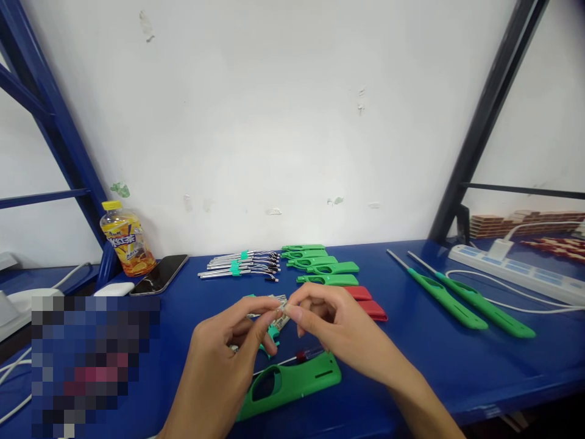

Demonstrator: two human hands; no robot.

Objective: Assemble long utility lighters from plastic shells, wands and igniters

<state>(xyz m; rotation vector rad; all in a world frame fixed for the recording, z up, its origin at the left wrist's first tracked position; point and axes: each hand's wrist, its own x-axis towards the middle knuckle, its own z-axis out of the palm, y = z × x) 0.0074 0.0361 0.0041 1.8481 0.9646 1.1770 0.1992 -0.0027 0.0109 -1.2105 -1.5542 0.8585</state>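
Note:
My left hand (233, 347) and my right hand (333, 323) meet fingertip to fingertip above the table. Both pinch at a tiny pale piece (280, 306), mostly covered by the fingers, so I cannot name it. Behind and below the fingers lie teal plastic parts (273, 333) and small metal pieces. A green lighter shell (292, 384) with an oval opening lies beneath my hands, partly covered by the left one. Just past it rests a screwdriver (299, 356) with a dark red handle and thin shaft.
Metal lighter rods with wires (235, 266) lie at the back, beside green shells (326, 268) and red shells (372, 310). Two long green lighters (457, 299) and a power strip (516, 271) are right; a phone (159, 274) and drink bottle (128, 241) left.

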